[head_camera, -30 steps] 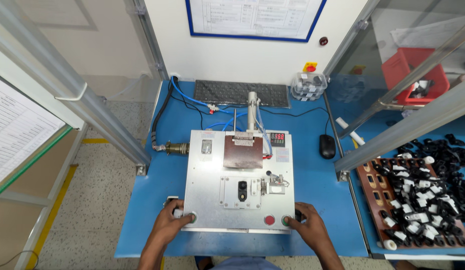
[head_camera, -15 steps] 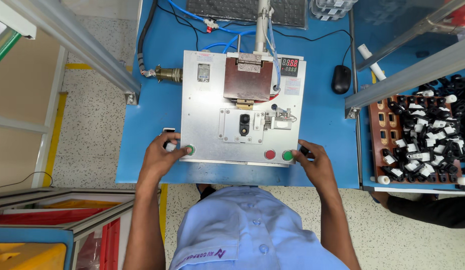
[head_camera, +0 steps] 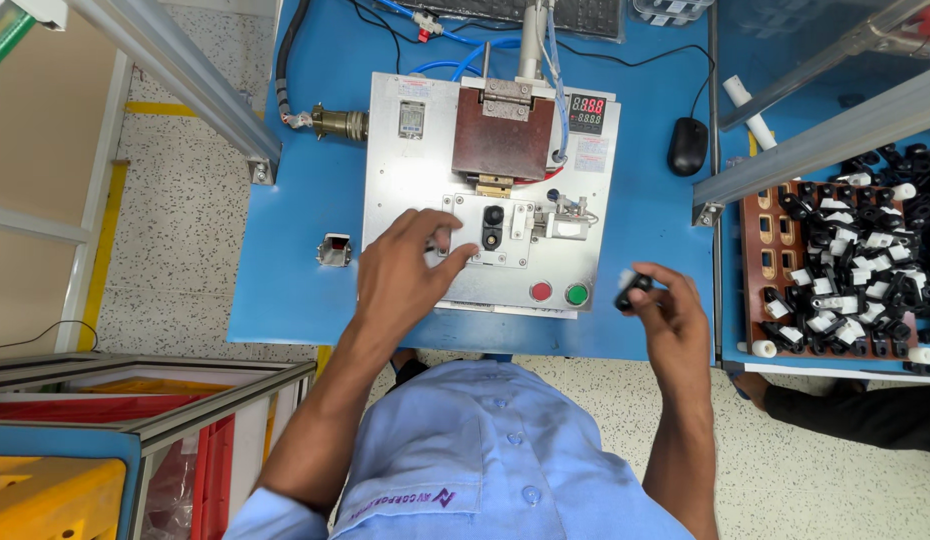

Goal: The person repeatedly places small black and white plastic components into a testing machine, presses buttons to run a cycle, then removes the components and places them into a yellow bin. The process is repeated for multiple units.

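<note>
You are working at a blue-topped bench (head_camera: pixel 305 240) that is filling the upper middle of the frame, with speckled grey floor (head_camera: pixel 175 200) lying to its left. Your left hand (head_camera: pixel 405 275) is resting, fingers loosely spread and grasping nothing, on the flat silver metal fixture plate (head_camera: pixel 405 190) at centre frame, just left of the small black part seated in its nest (head_camera: pixel 493 226). Your right hand (head_camera: pixel 670 310) is hovering at centre right, pinching a small black-and-white plastic clip (head_camera: pixel 630 290) between its fingertips, just off the plate's right edge. A brown tray of black and white clips (head_camera: pixel 835 270) is sitting at the right edge. A black computer mouse (head_camera: pixel 687 146) is lying at upper right.
</note>
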